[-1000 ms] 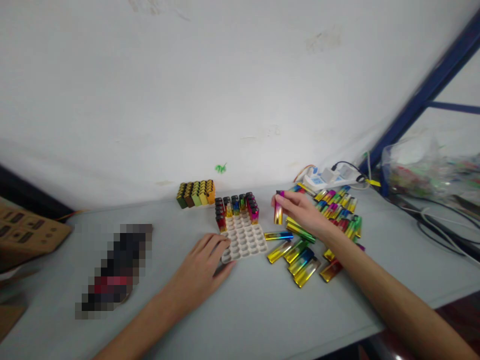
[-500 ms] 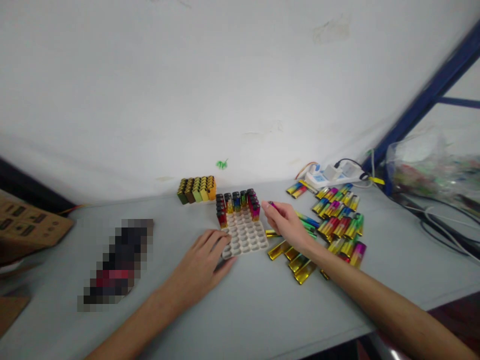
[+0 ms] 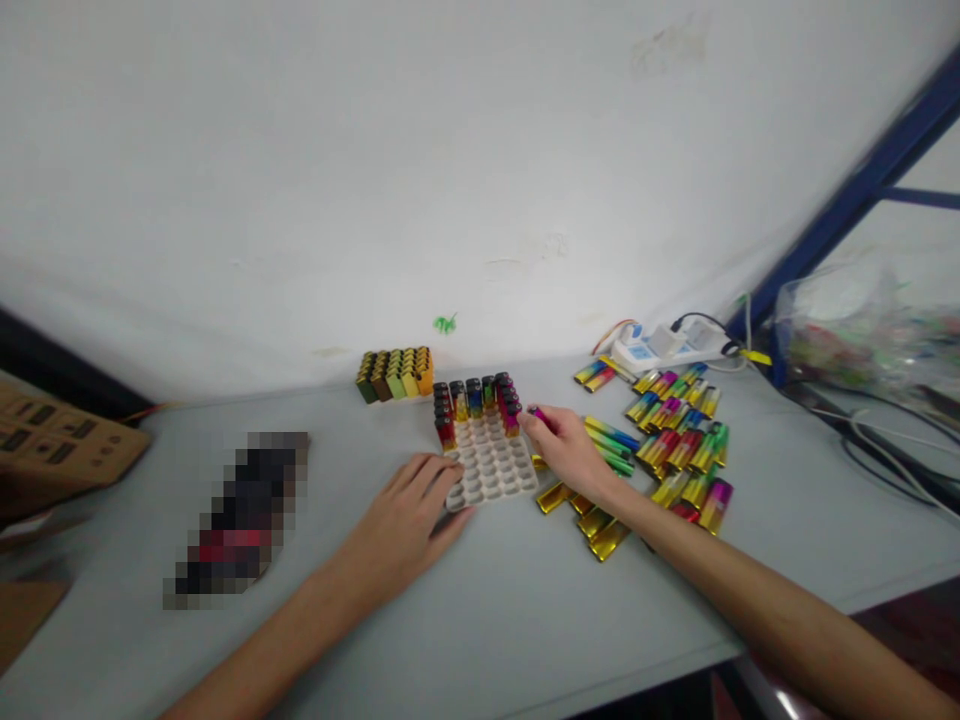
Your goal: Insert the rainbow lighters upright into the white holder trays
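A pale tray [image 3: 487, 475] with rows of oval holes lies on the table. Lighters with black tops stand upright along its left, back and right sides, among them a blue one [image 3: 474, 400]. My left hand [image 3: 420, 500] grips the tray's front left corner, fingers over its edge and thumb along the front. Beside the tray's right side, my right hand [image 3: 566, 448] is closed in a pinch on a purple lighter [image 3: 535, 411]. The fingers hide most of that lighter. Under and beyond this hand lie many loose shiny lighters [image 3: 671, 450] in gold, red, green, blue and purple.
A block of upright green, brown and yellow pieces with gold tops [image 3: 395, 375] stands by the wall. A power strip [image 3: 667, 345] with plugs and cables is at the back right. Cardboard boxes [image 3: 67, 440] and a blurred dark object [image 3: 244, 520] are on the left.
My right hand has shifted slightly, with the purple lighter still in its pinch near the tray. My left hand stays on the tray corner. The view has tilted a little.
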{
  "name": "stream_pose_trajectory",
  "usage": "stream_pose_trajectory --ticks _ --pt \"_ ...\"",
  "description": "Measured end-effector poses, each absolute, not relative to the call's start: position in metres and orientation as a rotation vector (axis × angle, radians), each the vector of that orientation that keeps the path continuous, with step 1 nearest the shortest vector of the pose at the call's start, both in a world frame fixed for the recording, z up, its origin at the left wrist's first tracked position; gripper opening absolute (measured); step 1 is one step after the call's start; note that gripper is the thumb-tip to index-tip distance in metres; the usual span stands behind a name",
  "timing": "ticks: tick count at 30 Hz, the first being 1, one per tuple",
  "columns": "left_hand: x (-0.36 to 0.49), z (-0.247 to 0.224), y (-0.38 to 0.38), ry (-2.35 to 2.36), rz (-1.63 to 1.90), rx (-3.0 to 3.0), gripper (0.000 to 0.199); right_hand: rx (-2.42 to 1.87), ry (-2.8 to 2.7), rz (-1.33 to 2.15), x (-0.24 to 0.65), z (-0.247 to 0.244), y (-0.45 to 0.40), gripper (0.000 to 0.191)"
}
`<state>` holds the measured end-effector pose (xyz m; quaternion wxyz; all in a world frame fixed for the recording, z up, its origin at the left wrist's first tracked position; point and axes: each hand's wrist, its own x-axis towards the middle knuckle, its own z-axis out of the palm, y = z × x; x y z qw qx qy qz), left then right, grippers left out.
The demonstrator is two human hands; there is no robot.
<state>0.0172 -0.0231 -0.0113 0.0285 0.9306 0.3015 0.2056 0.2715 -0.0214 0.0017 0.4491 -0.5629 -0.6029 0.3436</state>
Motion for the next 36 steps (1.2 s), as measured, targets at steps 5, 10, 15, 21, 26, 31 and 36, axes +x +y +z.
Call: stream_pose_trajectory --ticks 5,10,15,21,26,31,36 --pt "0.016 -0.011 -0.023 0.936 0.607 2.867 0.028 -1.334 -1.558 0.789 0.288 0.009 -0.018 0.041" --pt "0.017 -0.012 -0.022 0.929 0.623 2.858 0.027 -1.256 -1.584 0.836 0.311 0.008 -0.006 0.045" --pt "0.017 -0.011 -0.023 0.939 0.605 2.847 0.028 -1.28 -1.637 0.666 0.315 0.012 -0.004 0.043" --pt "0.017 -0.011 -0.023 0.937 0.626 2.86 0.028 -1.383 -1.85 0.503 0.322 0.013 -0.003 0.036" --pt "0.016 -0.009 -0.023 0.929 0.609 2.864 0.028 -1.537 -1.894 0.431 0.342 -0.004 0.007 0.03" --pt "0.015 -0.008 -0.023 0.935 0.613 2.857 0.028 -1.549 -1.989 0.364 0.357 -0.002 0.01 0.031" --pt "0.015 -0.011 -0.022 0.925 0.629 2.861 0.029 -1.435 -2.173 0.578 0.376 0.027 -0.003 0.026"
